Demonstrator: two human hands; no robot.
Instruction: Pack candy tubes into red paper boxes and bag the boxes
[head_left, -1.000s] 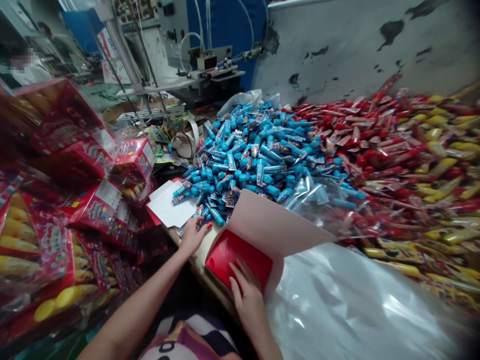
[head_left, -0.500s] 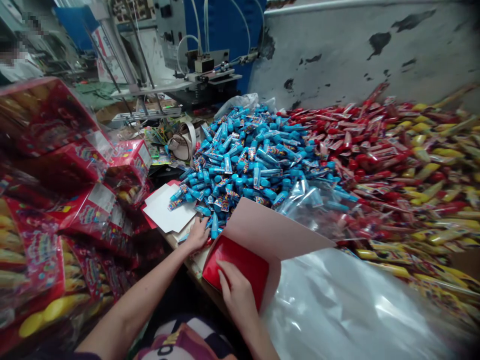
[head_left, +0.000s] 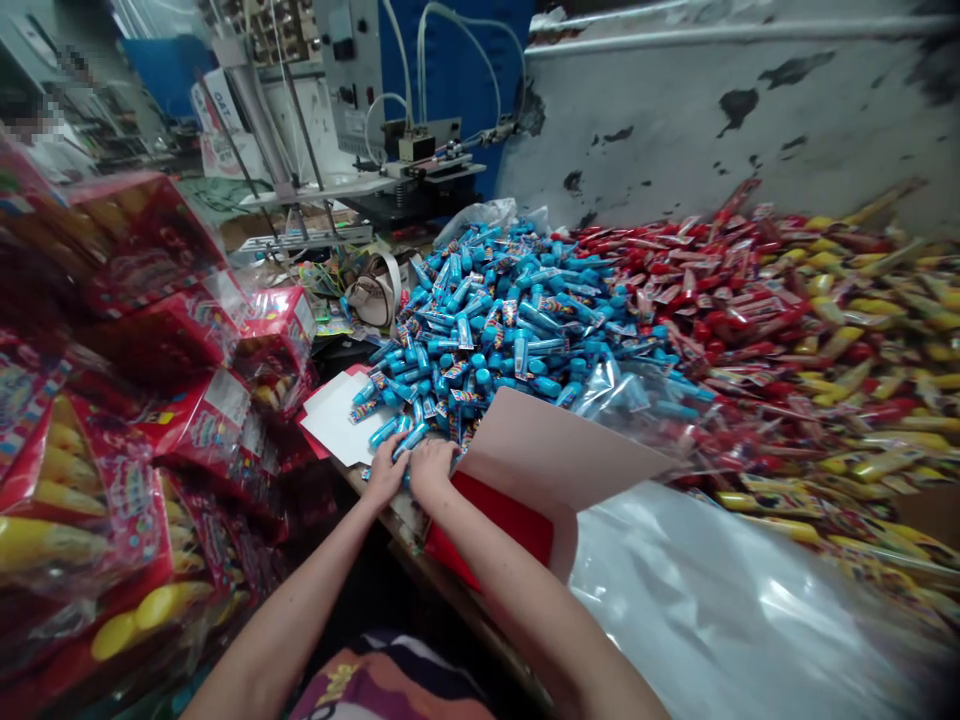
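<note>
My left hand (head_left: 386,474) and my right hand (head_left: 433,470) sit side by side at the near edge of a heap of blue plastic tubes with printed labels (head_left: 510,320). Both hands are curled around several tubes. Just right of my right hand stands an open cardboard box with a pale pink flap (head_left: 559,450) and a red inside (head_left: 502,510). My right forearm hides much of the red part. A stack of white card sheets (head_left: 337,420) lies left of my left hand.
A large heap of red and yellow wrapped sweets (head_left: 795,340) fills the right side. Red printed boxes (head_left: 150,250) are stacked at left. Clear plastic sheeting (head_left: 712,590) lies in front. A machine (head_left: 420,150) and a handbag (head_left: 373,295) stand behind. A blurred person (head_left: 37,140) is far left.
My right hand has moved up out of the red box to the blue tubes beside my left hand. My left hand has closed around tubes.
</note>
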